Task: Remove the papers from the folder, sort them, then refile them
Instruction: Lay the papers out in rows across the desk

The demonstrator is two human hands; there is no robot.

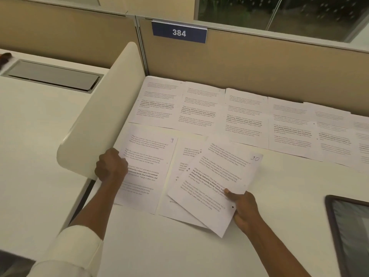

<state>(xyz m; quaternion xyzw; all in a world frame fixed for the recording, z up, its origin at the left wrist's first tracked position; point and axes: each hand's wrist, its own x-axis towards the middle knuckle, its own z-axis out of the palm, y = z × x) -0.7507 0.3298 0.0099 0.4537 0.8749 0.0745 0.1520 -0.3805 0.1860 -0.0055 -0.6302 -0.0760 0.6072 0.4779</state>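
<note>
Head view: my right grip (pixel 242 208) pinches sheet 10 (pixel 215 176) by its near corner, probably to lay it in order after sheet 9 (pixel 147 156). Left grip (pixel 111 166) is curled at sheet 9's left edge, hold unclear. Sorted sheets (pixel 199 108) line the table (pixel 279 196) back edge.

A blue 384 sign (pixel 179 32) hangs on the tan partition (pixel 259 62) behind the desk (pixel 279 196).

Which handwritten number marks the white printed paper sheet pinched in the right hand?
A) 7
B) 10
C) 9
B: the white printed paper sheet pinched by the right hand bears a handwritten 10 in its top corner; the 9 marks the flat sheet beside it.
</note>
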